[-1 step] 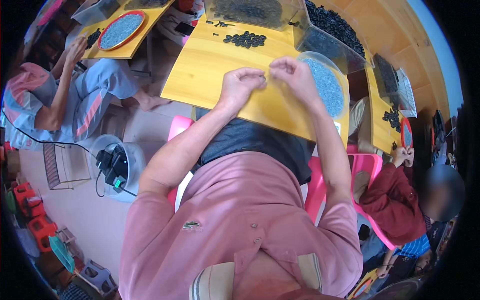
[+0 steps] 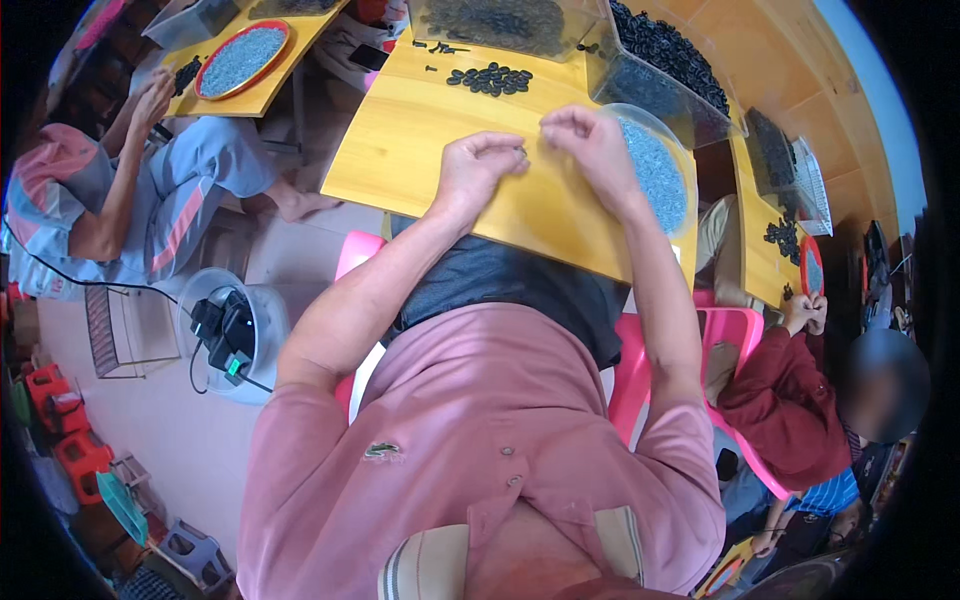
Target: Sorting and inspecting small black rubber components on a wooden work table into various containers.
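My left hand hovers over the near part of the yellow wooden table, its thumb and fingers pinched together. A tiny dark bit seems to show at its fingertips, too small to name. A short gap away, my right hand is curled with thumb and fingertips drawn together; what it holds, if anything, is hidden and slightly blurred. Just right of that hand lies a round tray of small clear bluish pieces. Beyond both hands, a cluster of small black ring-like parts lies on the tabletop.
Clear plastic bins of black parts stand along the table's far side. A few black screw-like pieces lie at the far left. People work at tables on both sides. A white bucket with black adapters stands left of my pink chair.
Both hands have shifted very slightly, the right one a little farther from me and the left one a little to the left. The things on the table stay put.
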{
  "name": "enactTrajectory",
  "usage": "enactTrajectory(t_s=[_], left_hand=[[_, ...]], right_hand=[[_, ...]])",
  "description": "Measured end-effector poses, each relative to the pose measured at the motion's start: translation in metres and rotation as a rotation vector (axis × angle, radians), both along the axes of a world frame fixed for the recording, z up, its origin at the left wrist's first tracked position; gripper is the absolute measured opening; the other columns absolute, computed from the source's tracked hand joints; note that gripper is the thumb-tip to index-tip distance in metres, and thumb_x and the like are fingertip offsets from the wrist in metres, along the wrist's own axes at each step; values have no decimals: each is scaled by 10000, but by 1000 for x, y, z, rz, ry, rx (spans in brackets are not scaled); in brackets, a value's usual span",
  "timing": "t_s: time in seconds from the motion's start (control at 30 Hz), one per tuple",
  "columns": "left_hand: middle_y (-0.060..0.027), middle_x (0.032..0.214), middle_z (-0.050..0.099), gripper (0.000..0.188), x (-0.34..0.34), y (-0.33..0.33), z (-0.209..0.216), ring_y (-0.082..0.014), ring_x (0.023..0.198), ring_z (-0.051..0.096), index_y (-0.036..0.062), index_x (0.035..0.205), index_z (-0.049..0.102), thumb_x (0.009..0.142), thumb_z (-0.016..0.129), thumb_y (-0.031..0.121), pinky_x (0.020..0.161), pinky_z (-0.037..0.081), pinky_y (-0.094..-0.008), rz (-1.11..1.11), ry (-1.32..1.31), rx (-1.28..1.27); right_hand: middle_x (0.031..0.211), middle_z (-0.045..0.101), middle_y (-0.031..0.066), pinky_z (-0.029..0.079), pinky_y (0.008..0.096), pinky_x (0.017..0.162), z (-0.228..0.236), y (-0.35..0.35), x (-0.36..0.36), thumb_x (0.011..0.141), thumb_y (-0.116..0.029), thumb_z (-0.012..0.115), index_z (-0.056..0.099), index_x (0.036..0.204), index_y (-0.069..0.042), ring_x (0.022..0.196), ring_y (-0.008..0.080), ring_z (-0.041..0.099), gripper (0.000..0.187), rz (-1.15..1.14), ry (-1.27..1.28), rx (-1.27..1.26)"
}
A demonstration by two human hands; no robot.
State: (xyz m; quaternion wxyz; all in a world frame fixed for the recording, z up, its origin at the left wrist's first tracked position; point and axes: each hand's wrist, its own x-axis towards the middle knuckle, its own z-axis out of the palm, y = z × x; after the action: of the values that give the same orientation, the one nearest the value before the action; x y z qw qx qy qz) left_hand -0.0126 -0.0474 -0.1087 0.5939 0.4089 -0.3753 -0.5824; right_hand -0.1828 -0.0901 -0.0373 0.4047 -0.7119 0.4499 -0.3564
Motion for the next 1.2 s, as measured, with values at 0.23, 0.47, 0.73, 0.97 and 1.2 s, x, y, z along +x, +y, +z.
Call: enactTrajectory(t_s=[0.23,0.47,0.73,0.97,1.2], left_hand=[[-160,1002,659,276,10,-7,-3,-199,863,669,-107,1100,611,831,626,-48,800,551,-271,137,251,46],[-163,1000,653,286,15,-9,-1,-199,862,665,-119,1111,599,835,623,-49,801,552,-269,158,281,41],[-155,989,657,268,13,-10,-2,-200,839,670,-106,1109,597,849,632,-52,789,562,-267,122,266,55],[-155,990,656,265,12,-8,-2,-210,848,676,-100,1120,587,864,634,-49,800,568,-270,84,284,55],[-154,988,656,263,11,-8,-2,-218,858,682,-100,1120,586,867,633,-47,804,568,-273,68,271,66]], right_hand=[[880,688,154,524,407,784,-36,-83,41,812,-89,609,710,991,-62,852,318,678,208,-4,466,-400],[991,660,183,500,441,853,-49,-101,63,795,-81,592,716,941,-60,945,368,637,193,24,696,-526],[947,668,180,502,430,830,-42,-87,46,778,-77,607,697,882,-26,931,353,643,146,150,667,-434],[850,648,160,500,419,762,-48,-78,34,804,-120,629,665,867,-22,857,345,638,123,166,687,-536],[912,640,205,529,463,749,-45,-60,29,821,-76,564,634,903,-13,847,393,648,125,232,750,-582]])
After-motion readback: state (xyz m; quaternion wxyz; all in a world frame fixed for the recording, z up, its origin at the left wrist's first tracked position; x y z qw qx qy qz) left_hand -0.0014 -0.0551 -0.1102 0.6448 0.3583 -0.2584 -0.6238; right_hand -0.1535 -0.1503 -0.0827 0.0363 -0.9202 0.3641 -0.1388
